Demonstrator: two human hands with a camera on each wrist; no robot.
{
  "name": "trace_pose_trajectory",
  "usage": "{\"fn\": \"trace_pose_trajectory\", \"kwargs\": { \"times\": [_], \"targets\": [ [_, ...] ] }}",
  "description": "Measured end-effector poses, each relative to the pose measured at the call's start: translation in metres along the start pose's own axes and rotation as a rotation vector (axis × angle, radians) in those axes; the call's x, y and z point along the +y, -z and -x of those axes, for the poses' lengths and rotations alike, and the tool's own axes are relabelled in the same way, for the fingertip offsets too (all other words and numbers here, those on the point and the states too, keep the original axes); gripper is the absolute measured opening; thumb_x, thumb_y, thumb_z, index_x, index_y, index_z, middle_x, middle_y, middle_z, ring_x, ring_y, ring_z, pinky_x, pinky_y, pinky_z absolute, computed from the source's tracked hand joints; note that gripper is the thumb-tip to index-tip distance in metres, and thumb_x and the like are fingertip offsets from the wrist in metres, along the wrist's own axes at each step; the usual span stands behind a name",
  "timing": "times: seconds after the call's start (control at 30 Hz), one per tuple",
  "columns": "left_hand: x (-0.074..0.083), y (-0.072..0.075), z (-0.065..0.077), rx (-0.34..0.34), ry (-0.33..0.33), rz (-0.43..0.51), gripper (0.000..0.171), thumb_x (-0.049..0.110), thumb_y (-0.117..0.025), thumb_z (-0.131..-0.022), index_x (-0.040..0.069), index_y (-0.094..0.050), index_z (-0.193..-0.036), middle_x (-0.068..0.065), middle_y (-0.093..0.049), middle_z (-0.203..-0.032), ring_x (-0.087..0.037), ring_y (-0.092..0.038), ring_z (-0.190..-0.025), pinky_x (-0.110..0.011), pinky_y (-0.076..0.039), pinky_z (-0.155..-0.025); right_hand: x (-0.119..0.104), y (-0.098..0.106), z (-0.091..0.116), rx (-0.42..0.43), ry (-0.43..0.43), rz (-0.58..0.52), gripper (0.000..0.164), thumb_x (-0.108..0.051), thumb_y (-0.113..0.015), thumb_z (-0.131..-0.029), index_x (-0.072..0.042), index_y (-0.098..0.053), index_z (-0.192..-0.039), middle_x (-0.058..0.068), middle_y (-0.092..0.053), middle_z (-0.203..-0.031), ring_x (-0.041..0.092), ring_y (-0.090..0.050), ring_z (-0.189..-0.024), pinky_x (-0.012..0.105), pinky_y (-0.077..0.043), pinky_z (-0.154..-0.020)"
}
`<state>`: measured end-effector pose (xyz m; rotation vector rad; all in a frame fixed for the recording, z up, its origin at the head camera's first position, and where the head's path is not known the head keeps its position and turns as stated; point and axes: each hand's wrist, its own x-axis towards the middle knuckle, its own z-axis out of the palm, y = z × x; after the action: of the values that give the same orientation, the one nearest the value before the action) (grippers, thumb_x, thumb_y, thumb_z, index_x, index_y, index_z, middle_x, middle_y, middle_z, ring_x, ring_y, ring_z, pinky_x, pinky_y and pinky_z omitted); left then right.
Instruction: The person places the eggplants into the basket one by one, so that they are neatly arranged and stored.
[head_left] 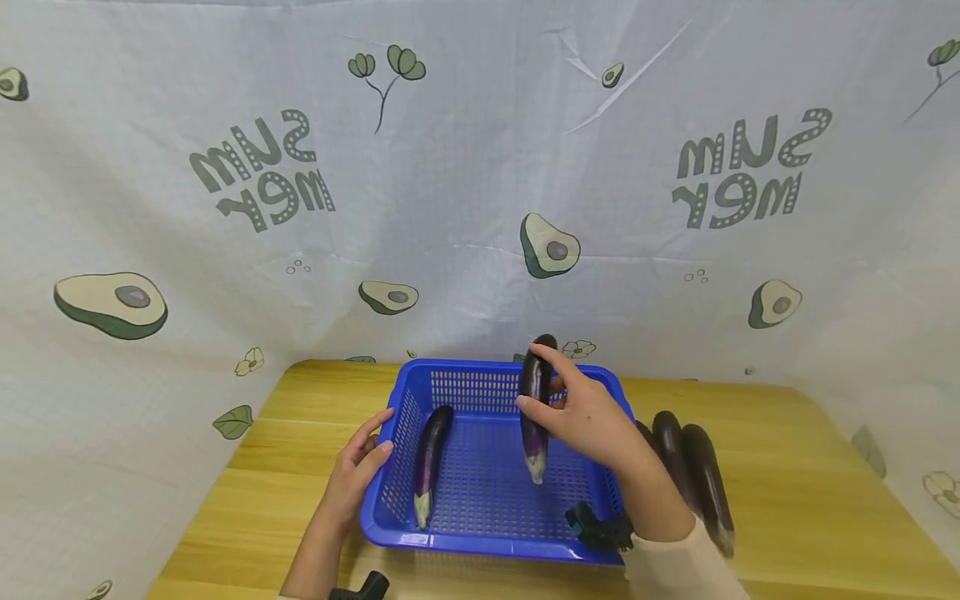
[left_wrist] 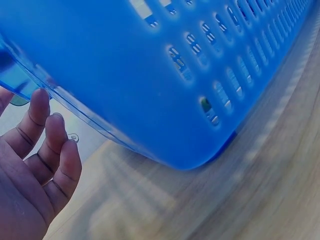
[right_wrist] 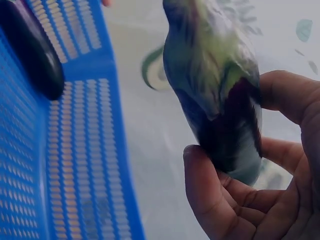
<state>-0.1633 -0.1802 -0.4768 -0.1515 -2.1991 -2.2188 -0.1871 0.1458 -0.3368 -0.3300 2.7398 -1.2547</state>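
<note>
Above the right half of a blue plastic basket (head_left: 517, 546), my right hand (head_left: 592, 417) grips a dark purple eggplant (head_left: 535, 392) between thumb and fingers. Its pale green stem end points down in the head view; the right wrist view shows that stem end (right_wrist: 210, 65) close up. Another eggplant (head_left: 431, 462) lies inside the basket along the left wall, also visible as a dark eggplant (right_wrist: 35, 50) in the right wrist view. My left hand (head_left: 354, 473) touches the basket's left rim, thumb and index finger apart. In the left wrist view, its other fingers (left_wrist: 62, 167) are loosely bent outside the basket wall (left_wrist: 125, 85).
Several eggplants (head_left: 678, 458) lie side by side on the wooden table (head_left: 795, 483) right of the basket, partly hidden by my right forearm. A pale curtain (head_left: 465, 167) printed with avocados hangs behind the table and along its sides.
</note>
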Motion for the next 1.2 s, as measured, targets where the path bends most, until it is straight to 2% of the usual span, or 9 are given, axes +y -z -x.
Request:
{"fn": "trace_pose_trajectory", "kwargs": {
  "times": [0.17, 0.27, 0.4, 0.57, 0.7, 0.8, 0.93, 1.2],
  "targets": [
    [-0.001, 0.001, 0.0, 0.008, 0.003, -0.003, 0.051, 0.014, -0.052, -0.102, 0.015, -0.044, -0.153, -0.032, -0.058, -0.134, -0.039, -0.069, -0.108, -0.044, -0.065, -0.078, -0.011, -0.022, -0.016, -0.044, -0.006, 0.056, 0.075, -0.038, -0.072, -0.094, -0.037, -0.032, -0.157, 0.012, -0.065, -0.11, 0.018, -0.066, -0.07, 0.033, -0.05, -0.061],
    [-0.001, 0.001, 0.0, 0.005, 0.003, -0.002, 0.051, 0.014, -0.052, -0.102, 0.015, -0.044, -0.153, -0.032, -0.057, -0.134, -0.04, -0.069, -0.108, -0.044, -0.065, -0.078, -0.017, -0.035, -0.024, -0.049, -0.013, 0.106, 0.074, -0.041, -0.073, -0.093, -0.037, -0.035, -0.156, 0.012, -0.067, -0.118, 0.023, -0.067, -0.085, 0.037, -0.054, -0.066],
    [0.0, 0.001, 0.0, 0.004, 0.002, 0.006, 0.051, 0.014, -0.053, -0.102, 0.015, -0.045, -0.152, -0.032, -0.058, -0.131, -0.037, -0.069, -0.105, -0.044, -0.065, -0.077, -0.024, -0.055, -0.033, -0.076, -0.004, 0.147, 0.074, -0.043, -0.075, -0.091, -0.032, -0.039, -0.155, 0.012, -0.067, -0.13, 0.029, -0.068, -0.109, 0.047, -0.058, -0.08],
    [0.001, 0.002, -0.001, -0.006, 0.002, 0.018, 0.051, 0.013, -0.052, -0.102, 0.014, -0.044, -0.153, -0.033, -0.057, -0.133, -0.034, -0.071, -0.104, -0.044, -0.065, -0.078, -0.026, -0.079, -0.044, -0.131, 0.039, 0.229, 0.076, -0.043, -0.076, -0.088, -0.023, -0.044, -0.153, 0.013, -0.067, -0.135, 0.034, -0.069, -0.112, 0.054, -0.057, -0.091],
    [0.0, 0.002, -0.001, -0.018, 0.01, 0.031, 0.052, 0.014, -0.052, -0.102, 0.014, -0.043, -0.153, -0.033, -0.056, -0.138, -0.037, -0.07, -0.108, -0.045, -0.065, -0.08, -0.021, -0.095, -0.052, -0.204, 0.0, 0.189, 0.076, -0.037, -0.078, -0.086, -0.019, -0.044, -0.152, 0.015, -0.074, -0.112, 0.03, -0.074, -0.083, 0.047, -0.06, -0.074],
    [0.0, 0.001, 0.0, -0.014, 0.016, 0.035, 0.052, 0.014, -0.052, -0.102, 0.015, -0.044, -0.153, -0.032, -0.056, -0.14, -0.04, -0.069, -0.111, -0.046, -0.065, -0.08, -0.014, -0.104, -0.057, -0.258, -0.054, 0.101, 0.076, -0.031, -0.08, -0.086, -0.017, -0.043, -0.151, 0.014, -0.071, -0.098, 0.024, -0.068, -0.058, 0.039, -0.059, -0.057],
    [0.001, 0.0, -0.001, -0.008, 0.018, 0.036, 0.052, 0.014, -0.053, -0.102, 0.016, -0.045, -0.153, -0.031, -0.056, -0.14, -0.043, -0.068, -0.112, -0.047, -0.065, -0.081, -0.005, -0.111, -0.064, -0.283, -0.083, 0.045, 0.078, -0.028, -0.082, -0.084, -0.015, -0.043, -0.15, 0.018, -0.068, -0.106, 0.021, -0.065, -0.056, 0.035, -0.06, -0.052],
    [0.001, 0.002, -0.002, -0.001, 0.024, 0.046, 0.052, 0.015, -0.052, -0.101, 0.017, -0.044, -0.153, -0.031, -0.056, -0.139, -0.039, -0.069, -0.109, -0.047, -0.065, -0.081, 0.004, -0.119, -0.071, -0.316, -0.111, 0.002, 0.08, -0.022, -0.086, -0.082, -0.014, -0.043, -0.148, 0.03, -0.063, -0.126, 0.025, -0.069, -0.057, 0.037, -0.061, -0.051]
  ]
}}
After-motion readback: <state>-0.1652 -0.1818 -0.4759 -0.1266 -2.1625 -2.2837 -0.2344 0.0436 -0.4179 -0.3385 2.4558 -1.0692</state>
